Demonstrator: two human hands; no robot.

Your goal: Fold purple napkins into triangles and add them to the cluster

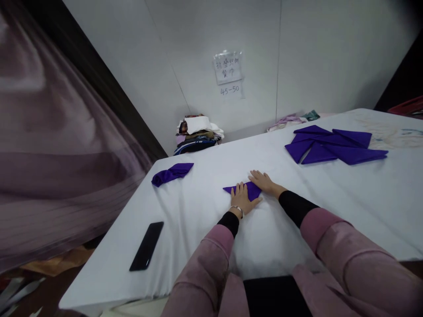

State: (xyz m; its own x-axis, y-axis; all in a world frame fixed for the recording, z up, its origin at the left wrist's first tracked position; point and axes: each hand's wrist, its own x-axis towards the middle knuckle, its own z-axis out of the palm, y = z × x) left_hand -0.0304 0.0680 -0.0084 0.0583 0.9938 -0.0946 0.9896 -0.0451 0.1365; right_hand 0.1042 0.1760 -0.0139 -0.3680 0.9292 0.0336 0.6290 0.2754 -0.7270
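Observation:
A folded purple cloth napkin (254,191) lies on the white-covered table (211,229) before me, one pointed corner to the left. My left hand (242,199) rests flat on its near side, fingers spread and palm down, partly hiding it. At the cloth's right edge, my right hand (263,181) lies palm down with its fingers stretched out. Neither hand grips the cloth. Another purple napkin (172,174), rolled or twisted into a narrow shape, sits apart to the left.
Several folded purple napkins (330,145) overlap at the back right. A black phone (147,246) lies near the left edge. Behind the table are a stack of folded cloths (198,134) and a wall sign (228,70). A pinkish curtain (59,145) hangs at left.

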